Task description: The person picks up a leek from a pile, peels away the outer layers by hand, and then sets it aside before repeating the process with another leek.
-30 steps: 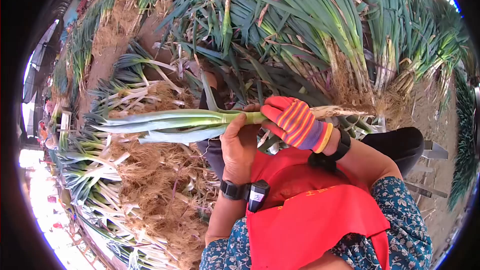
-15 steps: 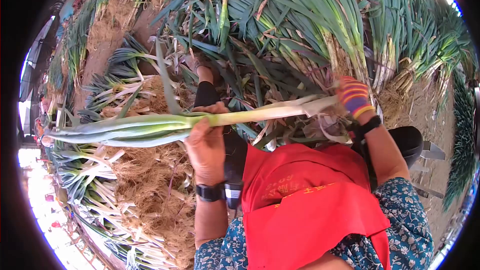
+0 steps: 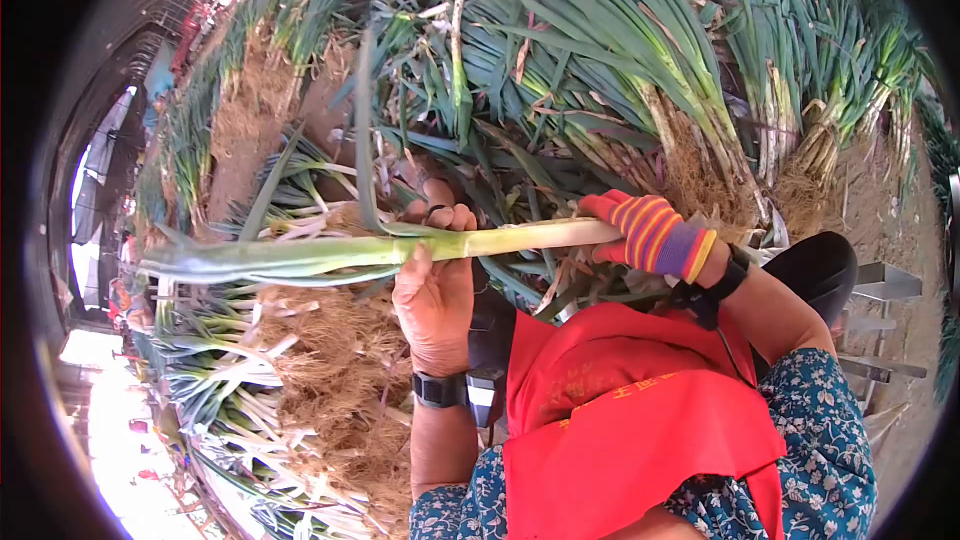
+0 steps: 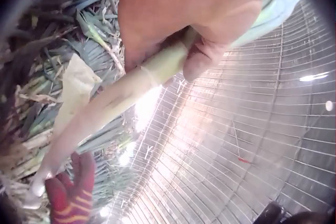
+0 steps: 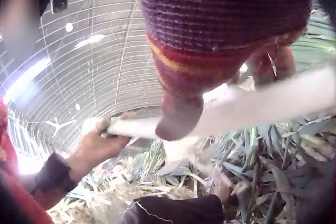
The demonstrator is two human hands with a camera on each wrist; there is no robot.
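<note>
A long green onion [image 3: 540,236] lies across in front of the body, leaves to the left, pale stalk to the right. My bare left hand [image 3: 435,285] grips it where the leaves meet the stalk, thumb on the near side. My right hand [image 3: 655,235], in a striped knit glove, holds the pale end, fingers on the far side and thumb on the near side. In the right wrist view the gloved thumb [image 5: 181,116] crosses over the stalk. A pale, loose piece of outer skin [image 4: 76,92] hangs beside the stalk in the left wrist view.
Tall bundles of green onions [image 3: 620,50] stand at the back and right. On the left lies a pile of onions with brown roots [image 3: 340,380]. A red apron [image 3: 640,440] covers the lap; a metal frame [image 3: 885,282] is at the right.
From beside the left hand, my right hand pulled out to the right along the stalk, then came back to its pale end. The brownish outer layer has come off the lower stalk.
</note>
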